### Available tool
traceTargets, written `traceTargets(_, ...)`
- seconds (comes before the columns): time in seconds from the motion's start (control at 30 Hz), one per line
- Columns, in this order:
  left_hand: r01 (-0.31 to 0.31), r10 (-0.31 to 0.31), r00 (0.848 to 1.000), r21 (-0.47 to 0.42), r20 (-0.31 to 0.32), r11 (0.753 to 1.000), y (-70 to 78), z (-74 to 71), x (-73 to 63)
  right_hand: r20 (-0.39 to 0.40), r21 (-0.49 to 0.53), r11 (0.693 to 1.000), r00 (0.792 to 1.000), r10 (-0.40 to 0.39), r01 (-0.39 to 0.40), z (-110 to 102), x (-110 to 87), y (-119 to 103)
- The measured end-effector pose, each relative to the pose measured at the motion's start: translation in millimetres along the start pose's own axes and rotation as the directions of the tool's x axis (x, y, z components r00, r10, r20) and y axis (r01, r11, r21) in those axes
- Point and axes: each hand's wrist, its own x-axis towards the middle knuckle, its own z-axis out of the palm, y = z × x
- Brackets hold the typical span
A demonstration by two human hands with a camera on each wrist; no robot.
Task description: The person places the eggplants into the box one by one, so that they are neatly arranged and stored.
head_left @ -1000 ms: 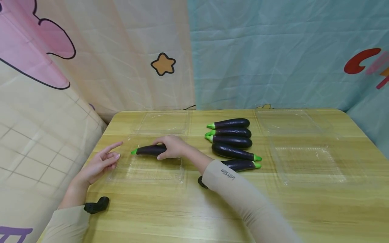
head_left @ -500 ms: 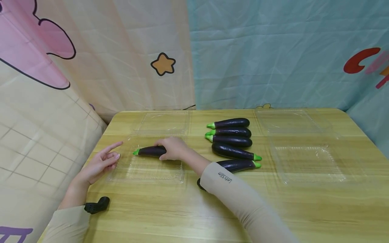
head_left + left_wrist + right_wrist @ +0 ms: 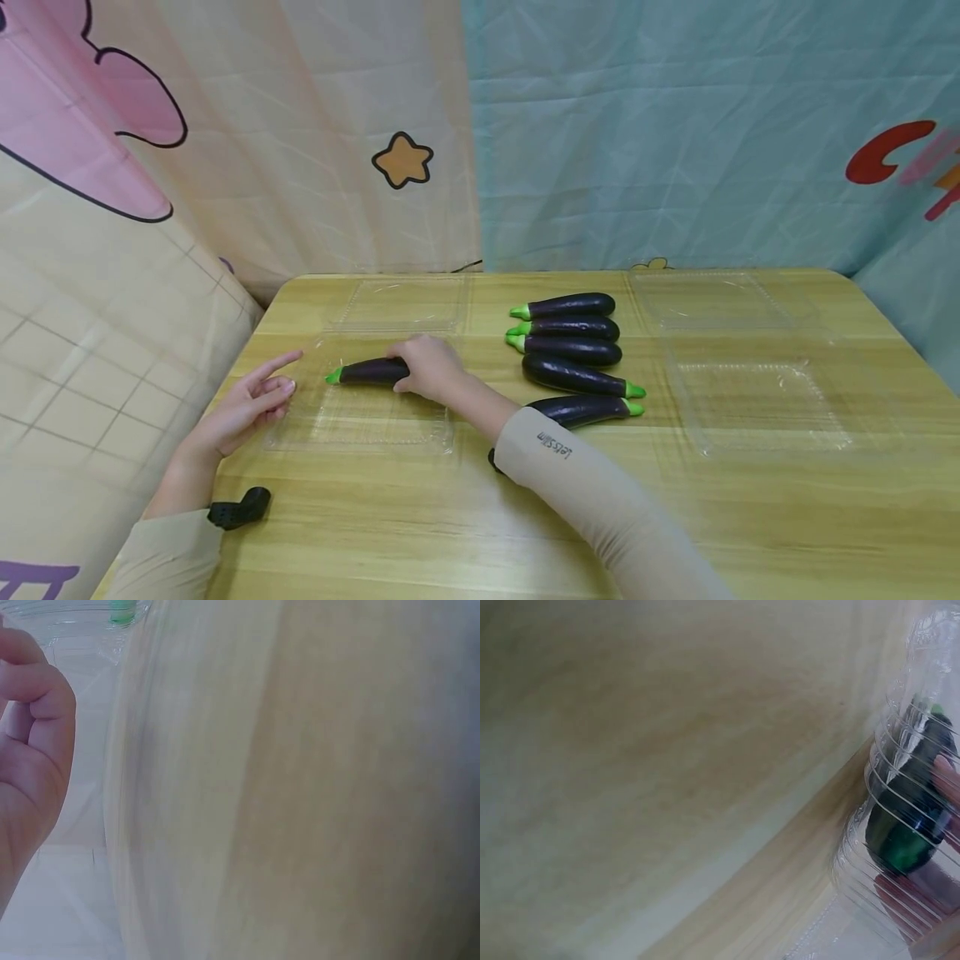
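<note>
My right hand (image 3: 429,367) holds a dark purple eggplant (image 3: 371,372) by its thick end, inside the left clear plastic clamshell box (image 3: 360,442). Its green stem points left. The right wrist view shows that eggplant (image 3: 907,817) through the box's ridged wall, with fingertips (image 3: 946,780) against it. At the box's left side is my left hand (image 3: 243,410), index finger extended along the edge and the other fingers bent, gripping nothing visible. Whether it touches the rim is hard to tell. Only part of the left hand (image 3: 34,742) appears in the left wrist view.
Several eggplants (image 3: 573,350) lie in a column mid-table, the nearest partly behind the right sleeve (image 3: 585,475). A second clear clamshell box (image 3: 757,408) stands open on the right. Both lids lie toward the back, where a printed curtain (image 3: 660,150) hangs behind the wooden table (image 3: 375,525).
The held eggplant and my right hand have shifted very slightly to the right within the box. My left hand has stayed in place.
</note>
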Motion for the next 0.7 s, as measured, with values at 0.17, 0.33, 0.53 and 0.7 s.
traceTargets(0.17, -0.009, 0.009, 1.0, -0.034, 0.015, 0.999, 0.4, 0.2, -0.3, -0.021, -0.009, 1.0, 1.0, 0.009, -0.009, -1, -0.3, -1)
traceTargets(0.33, -0.009, 0.009, 1.0, -0.054, 0.006, 0.998, 1.5, 1.3, -0.7, -0.031, 0.059, 0.998, 1.0, 0.0, 0.002, -6, -0.7, 2)
traceTargets(0.53, -0.008, 0.009, 1.0, -0.074, 0.007, 0.997, 2.8, 2.4, -0.9, -0.024, 0.296, 0.955, 0.999, -0.024, 0.03, -15, -1.9, 9)
traceTargets(0.7, -0.009, 0.01, 1.0, -0.079, 0.017, 0.997, 3.3, 3.0, -0.2, -0.011, 0.425, 0.904, 0.999, -0.037, 0.038, -25, -7.5, 14)
